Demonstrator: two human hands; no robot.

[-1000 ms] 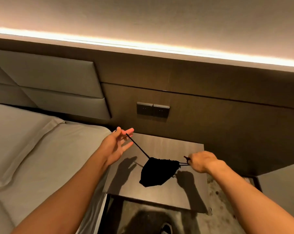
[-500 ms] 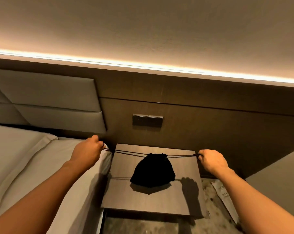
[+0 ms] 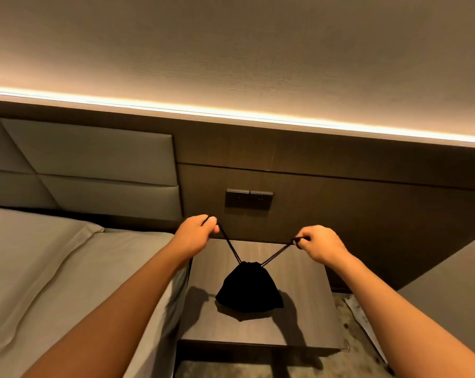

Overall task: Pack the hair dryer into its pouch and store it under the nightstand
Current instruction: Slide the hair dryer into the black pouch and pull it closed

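Black fabric gathers to a tight, puckered neck on the pouch (image 3: 249,289), which sits on the wooden top of the nightstand (image 3: 307,317), roughly at the middle of that surface and casting a shadow on the wood around its base. Its mouth is drawn shut, so nothing of what it holds can be seen. Two dark drawstrings (image 3: 230,248) rise from the neck in a V, one slanting up toward the bed side of the nightstand and the other toward the opposite side. The left hand (image 3: 194,234) hangs above the nightstand's back corner nearest the bed (image 3: 75,268), its fingers curled closed around the end of one cord. The right hand (image 3: 319,245) hovers over the other back corner, pinching the second cord between thumb and bent fingers. Both cords look taut. Behind the nightstand, on the dark wood wall panel, a double switch plate (image 3: 249,199) is mounted just above the hands. Beside the nightstand, away from the bed, a pale sheet of paper (image 3: 364,320) lies on the mottled floor.
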